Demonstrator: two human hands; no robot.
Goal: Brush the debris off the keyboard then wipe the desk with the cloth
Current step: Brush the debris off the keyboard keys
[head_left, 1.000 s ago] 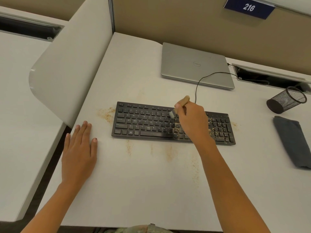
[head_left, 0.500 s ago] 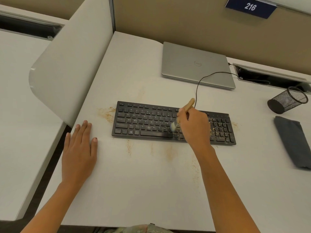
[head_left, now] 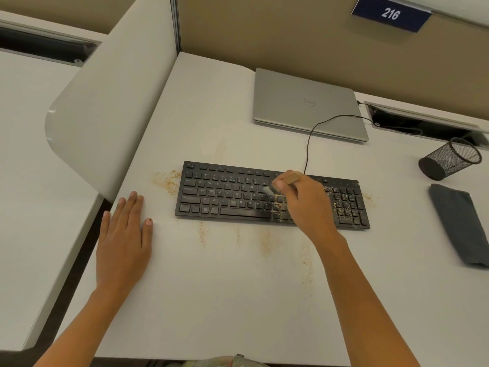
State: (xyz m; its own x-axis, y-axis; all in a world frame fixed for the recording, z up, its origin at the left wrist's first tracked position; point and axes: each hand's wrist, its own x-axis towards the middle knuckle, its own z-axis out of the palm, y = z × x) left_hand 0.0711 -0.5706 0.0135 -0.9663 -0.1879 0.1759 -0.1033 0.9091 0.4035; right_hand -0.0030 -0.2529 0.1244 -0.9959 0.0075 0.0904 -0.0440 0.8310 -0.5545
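A black keyboard (head_left: 227, 194) lies across the middle of the white desk (head_left: 225, 300). Tan crumbs cover its right keys and number pad. My right hand (head_left: 307, 202) is over the keyboard's right half, closed around a small wooden-handled brush (head_left: 292, 177). Its pale bristles (head_left: 267, 190) touch the keys in the middle rows. Crumb patches (head_left: 166, 181) lie on the desk left of the keyboard and in front of it. My left hand (head_left: 124, 242) rests flat on the desk, left of the keyboard, fingers apart. A dark grey cloth (head_left: 460, 223) lies folded at the right.
A shut silver laptop (head_left: 304, 104) sits behind the keyboard, and the keyboard's black cable (head_left: 309, 144) loops to a slot at the back right. A black mesh pen cup (head_left: 449, 158) lies on its side above the cloth. A white divider panel (head_left: 105, 115) borders the desk's left.
My right hand has swung the brush back up from the keyboard's lower rows to the middle rows, with the handle tipped lower. My left hand has stayed flat.
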